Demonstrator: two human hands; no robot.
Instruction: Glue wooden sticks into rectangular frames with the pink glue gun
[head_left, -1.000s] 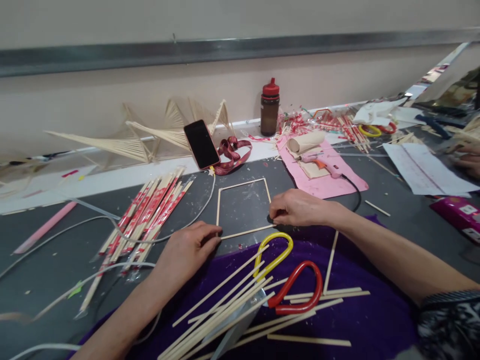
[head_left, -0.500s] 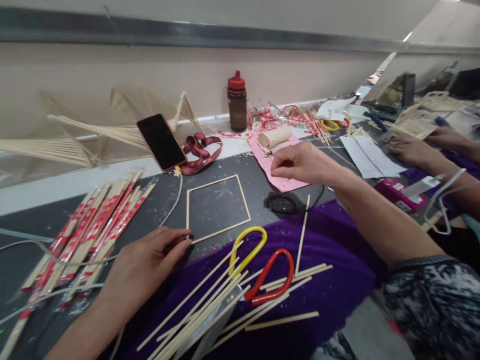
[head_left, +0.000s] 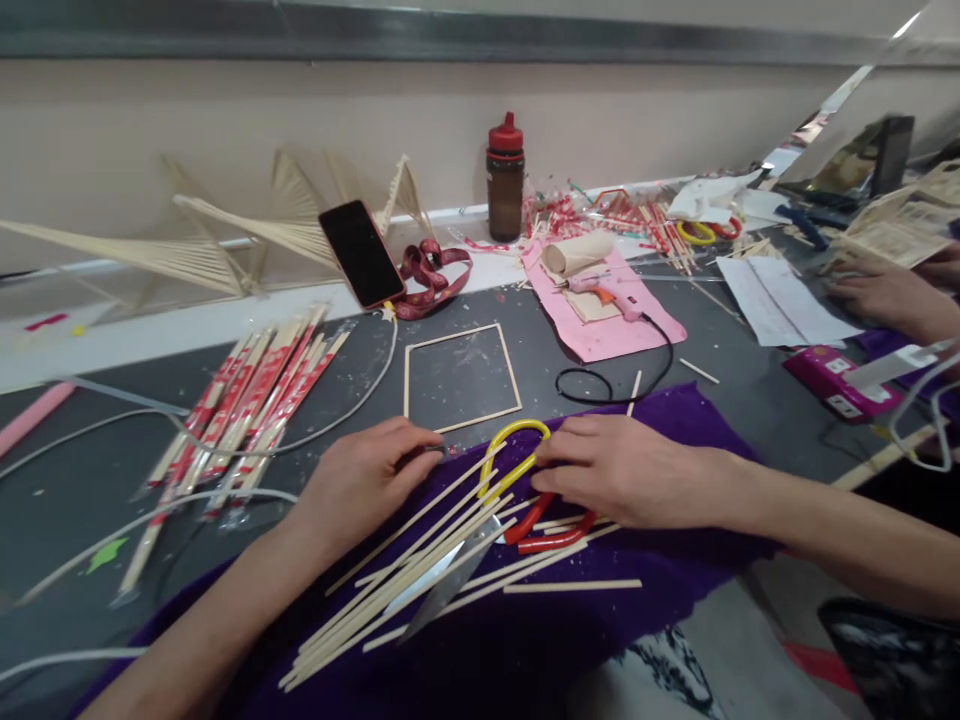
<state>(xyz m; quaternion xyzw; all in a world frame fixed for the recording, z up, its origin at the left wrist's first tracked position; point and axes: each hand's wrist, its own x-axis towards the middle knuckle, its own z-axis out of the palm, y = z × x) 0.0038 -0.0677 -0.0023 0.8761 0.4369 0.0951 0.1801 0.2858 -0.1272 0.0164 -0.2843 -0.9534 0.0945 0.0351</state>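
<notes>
A square frame of thin wooden sticks [head_left: 502, 362] lies on the dark table. My left hand [head_left: 367, 480] sits at its near-left corner, fingers pressed together there and covering the corner. My right hand [head_left: 622, 480] lies flat, fingers stretched out, over the red handle [head_left: 551, 542] of a pair of scissors; its fingertips touch the yellow handle [head_left: 517, 432]. The scissors' blade [head_left: 450, 580] rests among several loose bare sticks [head_left: 390, 580] on a purple cloth [head_left: 570, 630].
Wrapped chopsticks [head_left: 255, 400] lie to the left. A phone [head_left: 361, 255], a red-capped brown bottle [head_left: 505, 180] and stick models [head_left: 225, 250] stand at the back. A glue gun [head_left: 611, 295] rests on a pink mat [head_left: 645, 335]. Another person's hand [head_left: 885, 295] works at the right.
My right hand left the frame's right corner, reached toward the pink mat, then came down onto the scissors' handles. My left hand stayed at the frame's corner. The view swung about.
</notes>
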